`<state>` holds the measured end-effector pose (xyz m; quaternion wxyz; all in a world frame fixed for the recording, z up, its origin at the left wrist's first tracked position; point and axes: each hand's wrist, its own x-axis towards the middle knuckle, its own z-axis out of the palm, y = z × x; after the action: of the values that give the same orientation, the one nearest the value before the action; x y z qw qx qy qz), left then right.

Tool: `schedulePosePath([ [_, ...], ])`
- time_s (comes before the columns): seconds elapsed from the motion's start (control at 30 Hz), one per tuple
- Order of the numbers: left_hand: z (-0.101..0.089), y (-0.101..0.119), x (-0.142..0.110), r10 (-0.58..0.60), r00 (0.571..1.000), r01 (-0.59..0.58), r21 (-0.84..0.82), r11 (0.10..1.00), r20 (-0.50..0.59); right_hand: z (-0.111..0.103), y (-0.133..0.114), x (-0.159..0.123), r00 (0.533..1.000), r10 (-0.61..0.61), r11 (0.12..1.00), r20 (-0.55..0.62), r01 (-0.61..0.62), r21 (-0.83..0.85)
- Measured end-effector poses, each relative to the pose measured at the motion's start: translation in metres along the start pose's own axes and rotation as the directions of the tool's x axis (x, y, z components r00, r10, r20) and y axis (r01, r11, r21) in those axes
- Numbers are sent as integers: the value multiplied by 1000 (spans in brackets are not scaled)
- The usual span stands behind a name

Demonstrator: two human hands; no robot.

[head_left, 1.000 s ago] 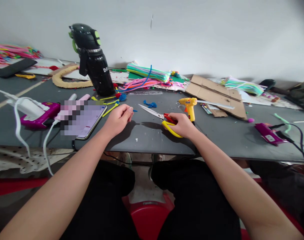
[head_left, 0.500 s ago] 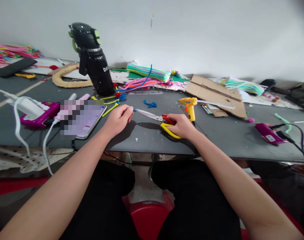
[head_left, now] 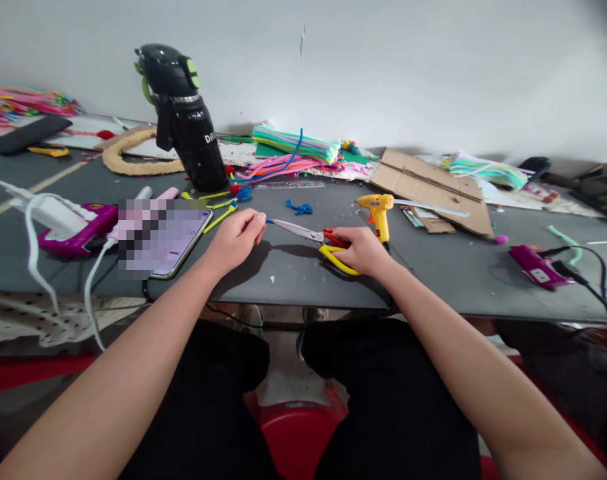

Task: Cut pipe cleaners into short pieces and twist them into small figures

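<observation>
My left hand [head_left: 240,235] is closed in a pinch, and a short blue end of what looks like a pipe cleaner [head_left: 270,221] pokes out of its fingertips. The rest of that piece is hidden by the fingers. Wrapped round the red and yellow handles of a pair of scissors [head_left: 297,230] is my right hand [head_left: 359,251]. The blades point left and look nearly closed, their tips at the blue end. Behind them, a twisted blue pipe cleaner piece [head_left: 299,207] lies on the grey table [head_left: 303,283].
A yellow glue gun [head_left: 380,212] stands just beyond my right hand. Left of my left hand are a phone [head_left: 188,243] and yellow-green pipe cleaner pieces [head_left: 222,219]. Farther back stand a black bottle [head_left: 196,143], pipe cleaner bundles [head_left: 298,143] and cardboard [head_left: 428,190].
Both hands, the scissors and the blue end keep almost the same places. The whole view has shifted very slightly.
</observation>
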<state>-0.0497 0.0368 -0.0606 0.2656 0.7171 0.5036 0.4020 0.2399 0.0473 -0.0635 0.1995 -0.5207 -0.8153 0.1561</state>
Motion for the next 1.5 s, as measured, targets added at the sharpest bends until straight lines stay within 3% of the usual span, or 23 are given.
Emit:
schedulePosePath([
  [0.23,-1,2,0,-42,999,42,-15,999,1,1,1,-1,999,10,997,-42,-7,72],
  [1.1,0,1,0,-9,1000,9,8,1000,18,0,-2,-1,1000,0,1000,1,0,-11],
  [1.5,0,4,0,-74,997,74,19,997,-3,0,0,-1,1000,11,999,-6,-10,35],
])
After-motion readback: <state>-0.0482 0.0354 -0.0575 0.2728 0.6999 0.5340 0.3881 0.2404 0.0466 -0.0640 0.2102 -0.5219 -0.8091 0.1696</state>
